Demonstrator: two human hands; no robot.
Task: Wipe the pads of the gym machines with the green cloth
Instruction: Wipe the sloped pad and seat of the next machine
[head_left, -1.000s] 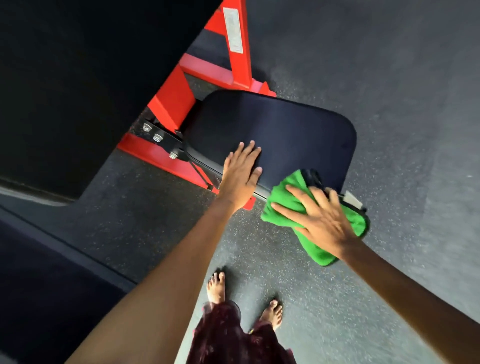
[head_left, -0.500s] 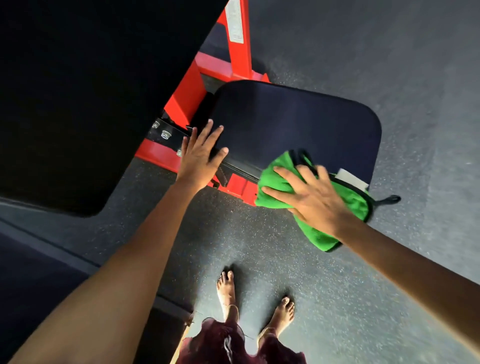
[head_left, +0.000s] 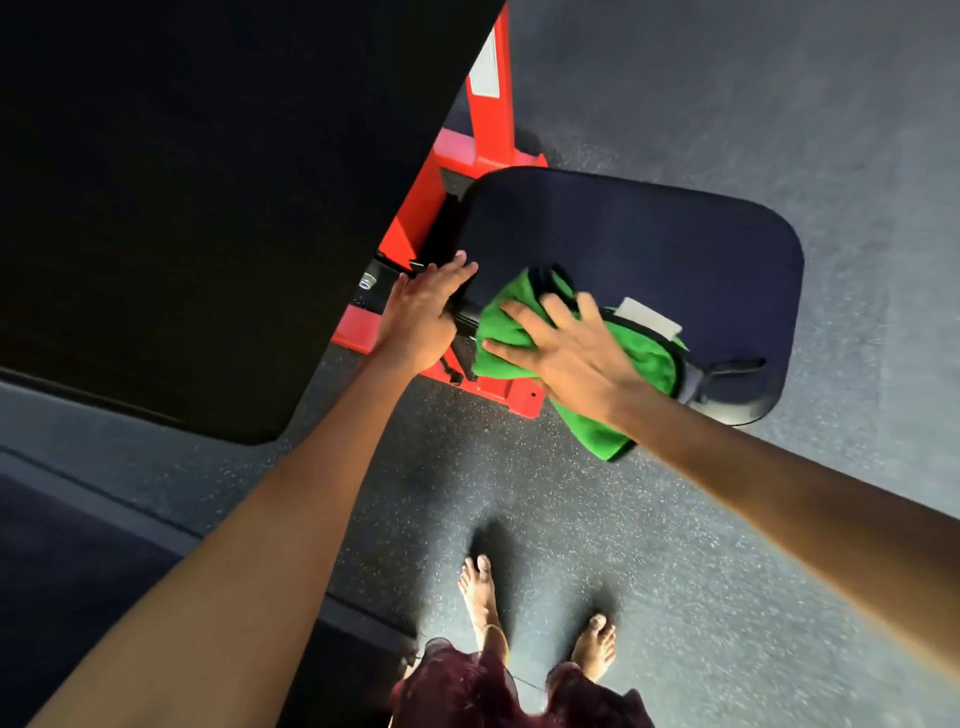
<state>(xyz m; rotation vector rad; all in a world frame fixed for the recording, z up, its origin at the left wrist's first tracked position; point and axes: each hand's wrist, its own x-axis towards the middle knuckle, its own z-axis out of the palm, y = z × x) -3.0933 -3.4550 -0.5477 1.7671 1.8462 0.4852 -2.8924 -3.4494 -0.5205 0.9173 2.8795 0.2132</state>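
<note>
A dark navy seat pad (head_left: 649, 244) sits on a red machine frame (head_left: 421, 218). My right hand (head_left: 566, 345) presses the green cloth (head_left: 644, 364) flat against the pad's near edge, fingers spread. Part of the cloth hangs down below the pad. A white label and a black loop show at the cloth's right side. My left hand (head_left: 423, 309) rests at the pad's left corner, fingers straight, over the black bracket between pad and frame.
A large black back pad (head_left: 208, 197) fills the upper left, close beside my left arm. Speckled grey rubber floor (head_left: 753, 571) spreads below and to the right. My bare feet (head_left: 483, 587) stand near the bottom centre. A dark mat lies at the lower left.
My left hand slid off the top of the seat pad to its left corner. My right hand moved the cloth leftward along the pad's near edge. The view shifted.
</note>
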